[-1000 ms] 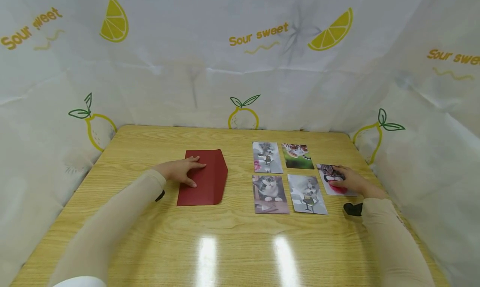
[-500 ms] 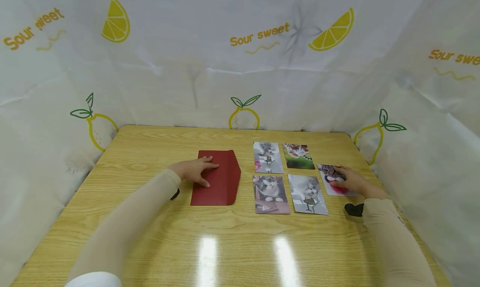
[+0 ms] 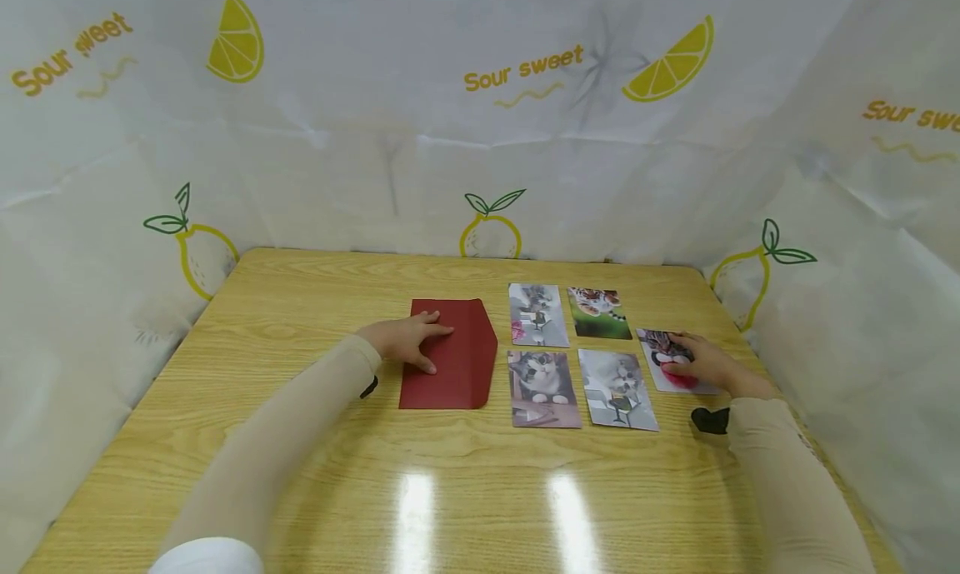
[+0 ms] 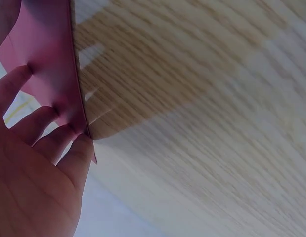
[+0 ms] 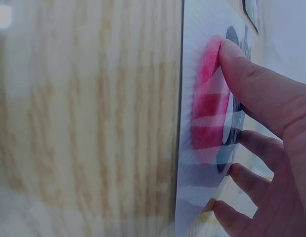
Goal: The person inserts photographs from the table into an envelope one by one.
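On the white sheet behind the table, "Sour sweet" (image 3: 523, 67) reads in orange letters three times, the rightmost one running out of sight at its end. Around the words are two yellow lemon slices (image 3: 667, 62) and three outlined lemons (image 3: 491, 236).

On the wooden table (image 3: 480, 457), one red envelope (image 3: 456, 374) lies left of the cards. Its flap is folded out and points to the right, towards them; the longer side of its body runs from the near edge of the table to the far one.

I count five picture cards, all lying with their long sides running roughly near to far and leaning a little. Four make two rows: a grey cat card (image 3: 538, 316) and a tiger card (image 3: 600, 314) behind, a kitten card (image 3: 544, 389) and a second grey card (image 3: 618, 389) in front. The fifth, a tabby card (image 3: 663, 366) with a pink-red patch, lies just beyond them to the right.

The left hand (image 3: 408, 341) rests on the envelope with fingers spread, gripping nothing. The right hand (image 3: 708, 366) is likewise spread, its thumb and fingertips touching the tabby card.
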`<state>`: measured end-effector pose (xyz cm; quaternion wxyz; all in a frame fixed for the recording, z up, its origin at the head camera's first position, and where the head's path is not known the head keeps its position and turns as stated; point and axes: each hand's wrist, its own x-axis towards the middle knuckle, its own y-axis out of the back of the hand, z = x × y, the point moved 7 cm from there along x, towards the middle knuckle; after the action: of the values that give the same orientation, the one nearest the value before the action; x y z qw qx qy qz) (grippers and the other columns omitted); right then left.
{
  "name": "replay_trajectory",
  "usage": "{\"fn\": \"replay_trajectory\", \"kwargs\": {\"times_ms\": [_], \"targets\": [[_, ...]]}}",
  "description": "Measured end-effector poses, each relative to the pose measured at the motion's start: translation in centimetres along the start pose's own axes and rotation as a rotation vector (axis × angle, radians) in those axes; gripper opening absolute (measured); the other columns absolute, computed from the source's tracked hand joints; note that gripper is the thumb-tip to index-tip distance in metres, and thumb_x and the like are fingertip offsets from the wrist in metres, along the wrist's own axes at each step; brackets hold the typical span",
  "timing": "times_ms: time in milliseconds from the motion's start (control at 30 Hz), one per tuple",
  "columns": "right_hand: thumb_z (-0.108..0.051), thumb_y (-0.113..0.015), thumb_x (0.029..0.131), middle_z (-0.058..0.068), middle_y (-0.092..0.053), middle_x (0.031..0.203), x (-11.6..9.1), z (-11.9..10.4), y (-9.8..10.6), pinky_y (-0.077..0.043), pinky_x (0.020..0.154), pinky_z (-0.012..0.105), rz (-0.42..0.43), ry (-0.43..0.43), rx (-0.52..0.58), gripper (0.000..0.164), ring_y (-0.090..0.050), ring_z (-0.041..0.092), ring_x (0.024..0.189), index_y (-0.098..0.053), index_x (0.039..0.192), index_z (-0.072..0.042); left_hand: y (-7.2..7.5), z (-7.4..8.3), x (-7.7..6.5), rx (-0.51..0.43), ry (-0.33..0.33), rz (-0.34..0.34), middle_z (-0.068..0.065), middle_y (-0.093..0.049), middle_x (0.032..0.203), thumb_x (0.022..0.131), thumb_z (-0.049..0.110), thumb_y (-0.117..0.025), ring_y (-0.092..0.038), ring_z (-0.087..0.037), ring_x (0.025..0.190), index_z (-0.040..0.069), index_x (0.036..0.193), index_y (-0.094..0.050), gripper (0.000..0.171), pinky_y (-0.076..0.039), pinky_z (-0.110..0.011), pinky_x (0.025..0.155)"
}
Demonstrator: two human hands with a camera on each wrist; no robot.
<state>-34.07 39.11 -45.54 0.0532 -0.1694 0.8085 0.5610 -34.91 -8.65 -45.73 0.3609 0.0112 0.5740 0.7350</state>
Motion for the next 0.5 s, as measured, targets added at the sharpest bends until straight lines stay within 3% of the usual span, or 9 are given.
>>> {"fn": "replay_trajectory", "kwargs": {"times_ms": [500], "targets": [[-0.035,-0.069,0.089,0.047,-0.018,0.141,0.0,-0.25,0.08,-0.022,0.104,0.07,-0.006,-0.002,0.005,0.084,-0.021,0.065,0.128,-0.03,0.141,0.017,0.22,0.5,0.09,0.001,0.005,0.001,-0.009,-0.01,0.163,0.086,0.042,-0.071,-0.007,-0.028,0.151,0.025,0.152,-0.033,0.079,-0.027,-0.049,0.115]]}}
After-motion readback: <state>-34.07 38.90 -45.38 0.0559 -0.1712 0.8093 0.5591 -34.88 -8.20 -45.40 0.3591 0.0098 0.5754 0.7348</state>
